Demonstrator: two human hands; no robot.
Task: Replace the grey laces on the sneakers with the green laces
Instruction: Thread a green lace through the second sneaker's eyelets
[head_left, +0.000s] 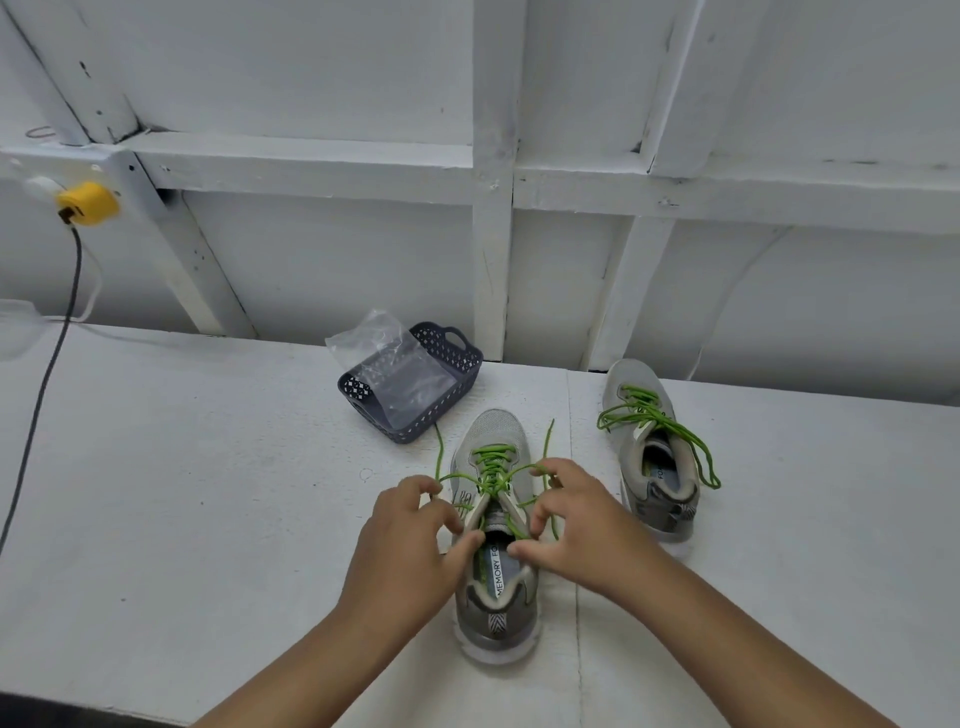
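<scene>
Green lace (493, 470) ends vanish under both hands (571, 525).

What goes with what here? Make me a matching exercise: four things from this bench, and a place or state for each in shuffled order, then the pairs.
Things
1. near sneaker
2. far sneaker
3. basket
4. yellow plug

Places or states
A. on the wall at the left, with a dark cable hanging down
B. holds a clear plastic bag
C. between both hands, green lace being worked
D. off to the right, green lace loose, untouched

Pairs: 1-C, 2-D, 3-B, 4-A
</scene>
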